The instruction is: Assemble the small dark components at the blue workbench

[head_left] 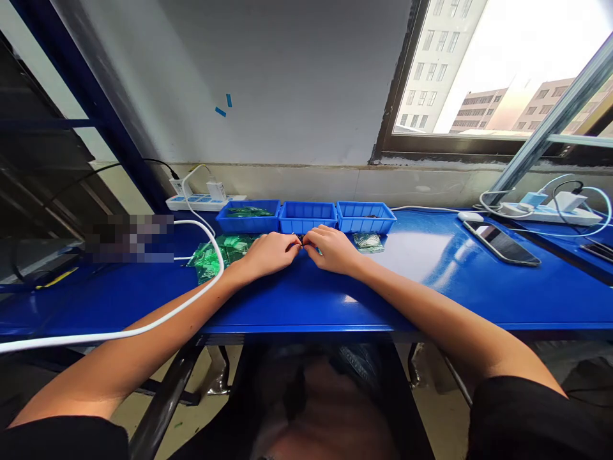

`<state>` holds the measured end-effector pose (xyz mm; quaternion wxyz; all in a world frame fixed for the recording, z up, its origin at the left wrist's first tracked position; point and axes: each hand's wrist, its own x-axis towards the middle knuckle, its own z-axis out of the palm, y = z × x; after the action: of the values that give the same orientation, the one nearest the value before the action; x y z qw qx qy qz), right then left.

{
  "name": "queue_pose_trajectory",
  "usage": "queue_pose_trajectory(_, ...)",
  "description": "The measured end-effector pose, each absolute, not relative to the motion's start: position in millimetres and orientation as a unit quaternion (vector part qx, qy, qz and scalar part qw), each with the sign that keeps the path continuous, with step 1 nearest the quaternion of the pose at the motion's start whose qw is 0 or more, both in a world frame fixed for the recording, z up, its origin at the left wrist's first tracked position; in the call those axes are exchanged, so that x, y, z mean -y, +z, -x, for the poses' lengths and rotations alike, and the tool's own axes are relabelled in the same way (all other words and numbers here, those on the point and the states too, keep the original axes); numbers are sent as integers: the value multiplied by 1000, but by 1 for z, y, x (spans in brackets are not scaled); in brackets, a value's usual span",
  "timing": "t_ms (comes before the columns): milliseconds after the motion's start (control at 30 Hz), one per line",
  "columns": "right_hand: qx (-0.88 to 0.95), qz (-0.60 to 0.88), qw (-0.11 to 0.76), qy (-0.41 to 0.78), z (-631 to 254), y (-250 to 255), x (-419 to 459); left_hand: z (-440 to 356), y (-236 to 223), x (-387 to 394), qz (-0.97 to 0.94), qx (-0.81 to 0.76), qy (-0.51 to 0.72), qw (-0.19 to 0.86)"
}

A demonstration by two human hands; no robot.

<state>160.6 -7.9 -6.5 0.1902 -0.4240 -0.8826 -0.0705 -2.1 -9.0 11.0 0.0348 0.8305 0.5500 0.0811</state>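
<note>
The left forearm is crossed by a white cable, seen nearest the camera; whether the skin is touched by it cannot be told. Well in from the front edge of the desk, a small dark piece is held between the fingertips of the left hand and the right hand. Each grip is narrowed to a pinch, by which most of the piece is hidden. Behind the hands, three blue bins are lined up near the far edge. A bag of green pieces is laid beside the left hand, and a small clear bag beside the right.

If either pinch is loosened, so small a piece could be dropped and lost among the bags. Should the cable be snagged by the forearm, the green bag might be dragged.
</note>
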Motion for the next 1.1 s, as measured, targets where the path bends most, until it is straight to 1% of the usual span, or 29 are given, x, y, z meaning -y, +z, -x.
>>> queue_pose_trajectory(633, 886, 414, 199, -69, -161, -8, 8, 3, 13, 9, -833, -548, 80, 16)
queue_pose_trajectory(933, 887, 416, 189, -68, -161, -7, 10, 5, 12, 8, -832, -548, 83, 5)
queue_pose_trajectory(1100, 889, 406, 200, -71, -161, -7, 9, 5, 11, 6, -830, -550, 92, -4)
